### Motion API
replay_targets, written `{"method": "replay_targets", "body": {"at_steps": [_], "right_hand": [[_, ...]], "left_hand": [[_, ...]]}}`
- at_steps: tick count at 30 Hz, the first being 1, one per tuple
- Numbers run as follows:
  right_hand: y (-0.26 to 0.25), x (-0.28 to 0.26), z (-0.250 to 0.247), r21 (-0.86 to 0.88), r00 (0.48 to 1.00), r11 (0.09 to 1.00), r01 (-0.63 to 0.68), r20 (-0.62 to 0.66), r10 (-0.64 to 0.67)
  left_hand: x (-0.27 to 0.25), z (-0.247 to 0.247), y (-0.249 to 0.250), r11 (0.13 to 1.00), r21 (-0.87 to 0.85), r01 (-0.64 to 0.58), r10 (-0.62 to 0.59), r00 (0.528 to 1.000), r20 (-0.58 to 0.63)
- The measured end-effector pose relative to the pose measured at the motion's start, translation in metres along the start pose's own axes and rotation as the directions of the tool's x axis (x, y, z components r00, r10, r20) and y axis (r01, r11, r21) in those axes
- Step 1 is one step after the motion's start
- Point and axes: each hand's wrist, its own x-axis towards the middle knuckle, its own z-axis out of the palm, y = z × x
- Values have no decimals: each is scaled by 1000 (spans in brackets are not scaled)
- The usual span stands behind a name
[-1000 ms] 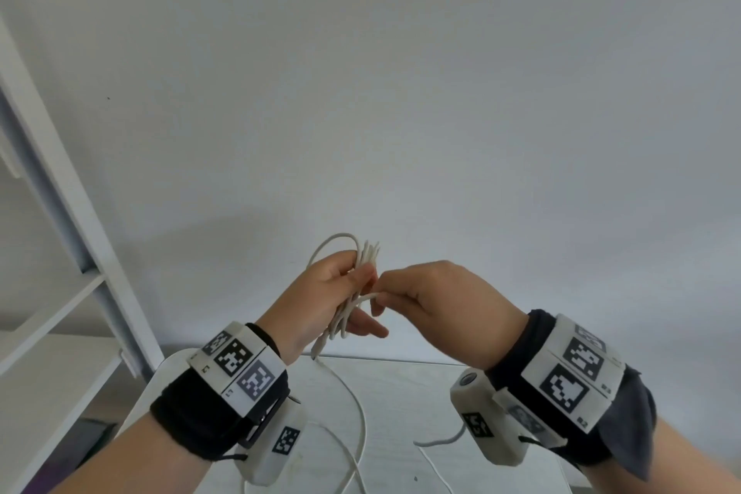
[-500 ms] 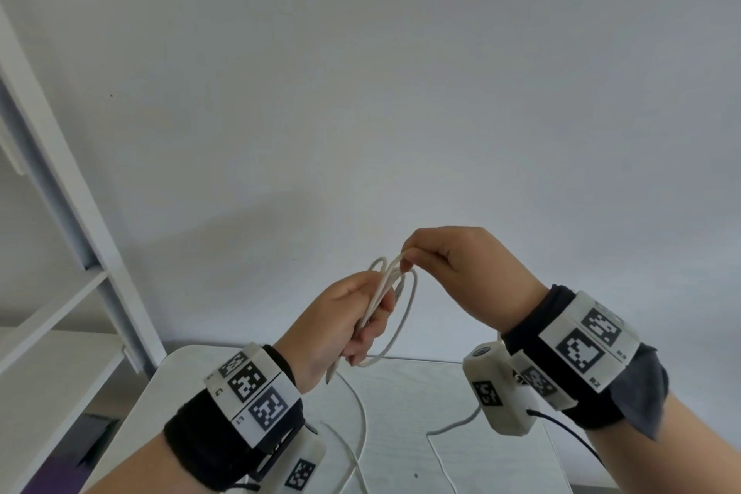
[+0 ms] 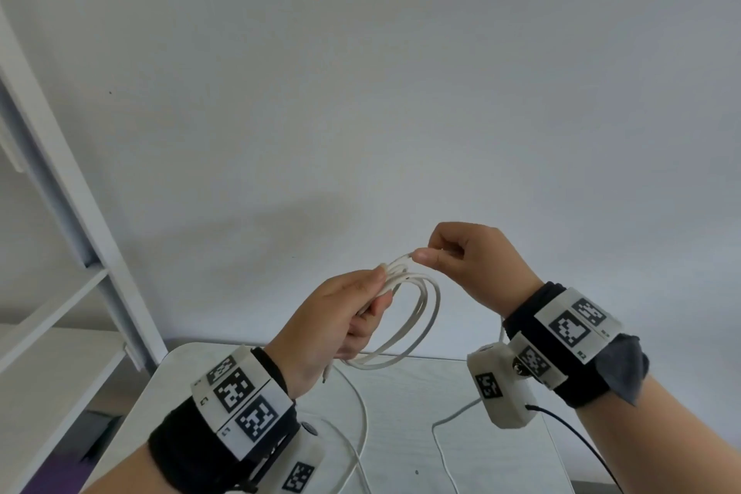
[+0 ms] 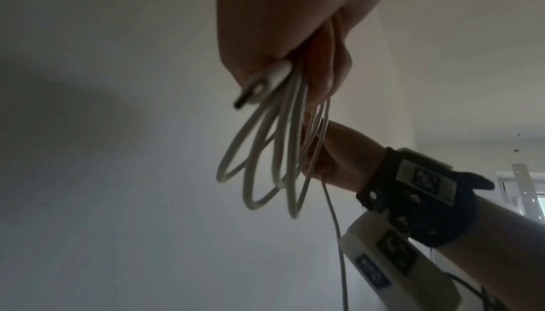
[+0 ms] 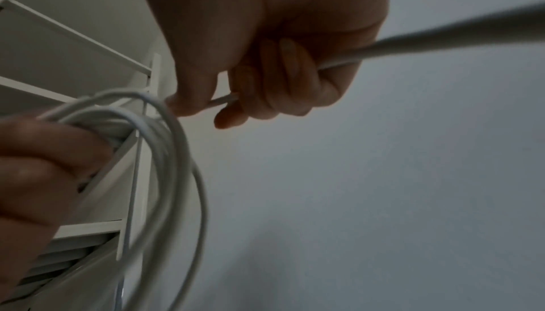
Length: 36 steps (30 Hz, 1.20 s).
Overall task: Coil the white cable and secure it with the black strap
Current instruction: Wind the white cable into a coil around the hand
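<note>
The left hand is gripping the white cable in the air above the far edge of the white table, fingers curled around the gathered loops. Several loops are hanging from that fist toward the right hand, and the lowest loop is passing just above the table edge. In the left wrist view, a white connector with a metal tip is protruding from the bottom of the fist beside the loops. The right hand is pinching a single strand of the cable between thumb and index finger, just beside the left thumb, with the remaining fingers curled over the strand. From the right hand, the loose cable is trailing down onto the table. A white shelf unit is standing to the left of the table.
</note>
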Motion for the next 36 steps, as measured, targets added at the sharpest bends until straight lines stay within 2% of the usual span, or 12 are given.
{"method": "replay_targets", "body": {"at_steps": [7, 11, 18, 22, 30, 36], "right_hand": [[19, -3, 16, 141, 999, 989, -49, 28, 46], [37, -4, 18, 128, 993, 985, -115, 45, 110], [57, -13, 32, 158, 971, 962, -221, 131, 202], [68, -23, 41, 167, 957, 950, -265, 170, 237], [85, -38, 48, 215, 934, 912, -350, 157, 322], [63, -41, 49, 30, 961, 974, -223, 176, 214]], "left_hand": [[6, -14, 13, 977, -209, -44, 38, 999, -32], [11, -27, 28, 939, -336, -78, 59, 996, -68], [18, -49, 51, 886, -432, -171, 111, 981, -161], [20, -65, 56, 880, -422, -218, 138, 968, -211], [23, -87, 64, 884, -377, -278, 162, 936, -311], [33, -80, 51, 931, -290, -221, 124, 939, -321]]}}
